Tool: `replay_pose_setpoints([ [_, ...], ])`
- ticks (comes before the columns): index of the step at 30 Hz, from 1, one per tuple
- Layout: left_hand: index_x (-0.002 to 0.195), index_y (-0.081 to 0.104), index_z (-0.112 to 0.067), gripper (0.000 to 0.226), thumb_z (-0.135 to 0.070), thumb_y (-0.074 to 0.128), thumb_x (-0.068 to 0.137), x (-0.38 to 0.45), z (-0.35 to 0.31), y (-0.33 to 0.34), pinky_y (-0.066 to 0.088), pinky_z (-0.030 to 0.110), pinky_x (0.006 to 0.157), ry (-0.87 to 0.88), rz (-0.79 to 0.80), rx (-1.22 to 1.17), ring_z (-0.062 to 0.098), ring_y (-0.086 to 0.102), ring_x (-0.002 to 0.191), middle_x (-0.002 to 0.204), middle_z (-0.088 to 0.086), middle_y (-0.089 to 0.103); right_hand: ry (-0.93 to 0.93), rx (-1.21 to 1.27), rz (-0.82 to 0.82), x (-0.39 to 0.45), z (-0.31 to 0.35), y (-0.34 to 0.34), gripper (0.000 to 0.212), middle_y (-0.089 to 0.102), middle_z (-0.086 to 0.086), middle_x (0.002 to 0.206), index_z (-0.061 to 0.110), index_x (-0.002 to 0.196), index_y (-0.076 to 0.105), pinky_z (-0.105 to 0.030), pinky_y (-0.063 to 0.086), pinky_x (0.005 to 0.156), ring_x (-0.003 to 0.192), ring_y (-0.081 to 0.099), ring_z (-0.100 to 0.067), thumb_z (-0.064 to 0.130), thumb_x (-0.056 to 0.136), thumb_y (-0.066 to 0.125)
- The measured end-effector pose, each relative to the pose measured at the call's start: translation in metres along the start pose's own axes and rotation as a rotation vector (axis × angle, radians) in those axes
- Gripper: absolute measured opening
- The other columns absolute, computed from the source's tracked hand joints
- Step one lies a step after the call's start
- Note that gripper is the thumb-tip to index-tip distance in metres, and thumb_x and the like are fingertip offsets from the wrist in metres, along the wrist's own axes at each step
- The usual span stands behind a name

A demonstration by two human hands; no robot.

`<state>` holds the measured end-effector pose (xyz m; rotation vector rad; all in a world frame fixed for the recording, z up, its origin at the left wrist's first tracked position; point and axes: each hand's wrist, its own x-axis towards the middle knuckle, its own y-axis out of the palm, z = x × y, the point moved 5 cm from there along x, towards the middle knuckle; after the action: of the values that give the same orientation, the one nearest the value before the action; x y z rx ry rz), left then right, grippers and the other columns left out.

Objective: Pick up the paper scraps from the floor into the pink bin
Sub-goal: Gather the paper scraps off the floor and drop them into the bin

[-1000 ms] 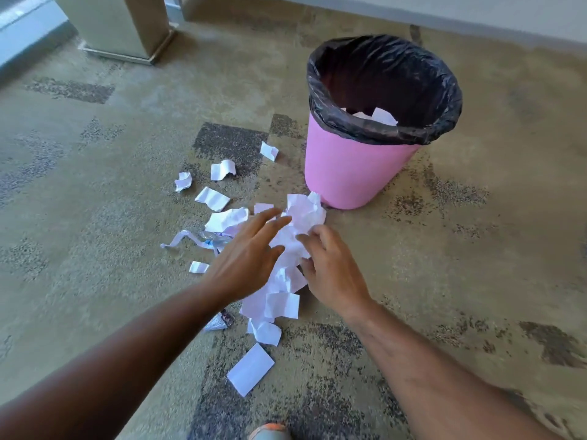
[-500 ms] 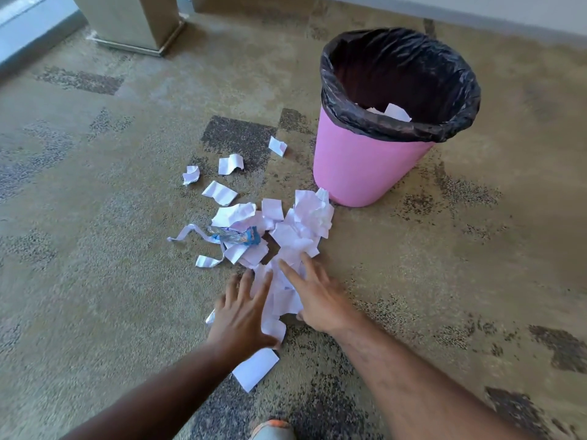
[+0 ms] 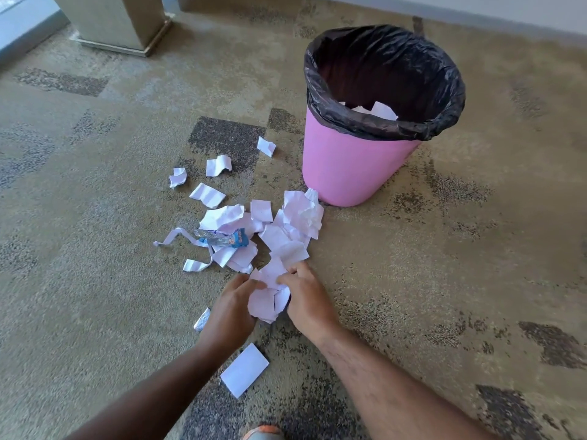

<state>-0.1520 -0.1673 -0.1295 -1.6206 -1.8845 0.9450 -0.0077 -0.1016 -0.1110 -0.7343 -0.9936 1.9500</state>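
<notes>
Both hands have drawn in from lying spread on the heap: the left hand and right hand now curl their fingers around a bunch of paper scraps, clamping it between them at six o'clock of the heap. More loose scraps lie toward twelve, the pink bin at one o'clock. The bunch looks ready to lift.

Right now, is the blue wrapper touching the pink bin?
Apart. The head view shows the blue wrapper lying among paper scraps, with scraps and bare carpet between it and the pink bin.
</notes>
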Motion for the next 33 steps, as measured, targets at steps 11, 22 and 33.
replay_pose_setpoints([
  [11,0.108,0.073,-0.019,0.056,0.012,0.072,0.061,0.085,-0.128,-0.129,0.034,0.006,0.073,0.205,-0.326,-0.061,0.015,0.056,0.101,0.120,-0.002,0.063,-0.294,0.066,-0.695,0.047,0.059,-0.161,0.051,0.062,-0.009,0.116,0.007,0.107,0.070,-0.034,0.051,0.083,0.102,0.059,-0.028,-0.018,0.067,0.050],
  [22,0.111,0.072,-0.013,0.037,-0.002,0.071,0.076,0.192,-0.256,-0.174,0.033,0.022,0.068,0.518,-0.394,0.024,0.026,0.060,0.098,0.116,0.006,0.063,-0.221,-0.038,-0.918,0.104,0.038,-0.298,0.051,0.058,-0.011,0.119,0.002,0.112,0.065,-0.030,0.048,0.086,0.108,0.056,-0.028,-0.019,0.065,0.062],
  [33,0.146,0.043,-0.010,0.076,0.006,0.062,0.075,0.253,-0.297,-0.150,0.023,0.010,0.092,0.434,-0.135,-0.014,0.028,0.046,0.129,0.142,0.013,0.043,0.038,-0.054,-0.778,0.134,-0.005,-0.331,0.055,0.045,-0.012,0.132,0.005,0.132,0.056,-0.015,0.030,0.080,0.115,0.052,-0.028,-0.012,0.079,0.058],
])
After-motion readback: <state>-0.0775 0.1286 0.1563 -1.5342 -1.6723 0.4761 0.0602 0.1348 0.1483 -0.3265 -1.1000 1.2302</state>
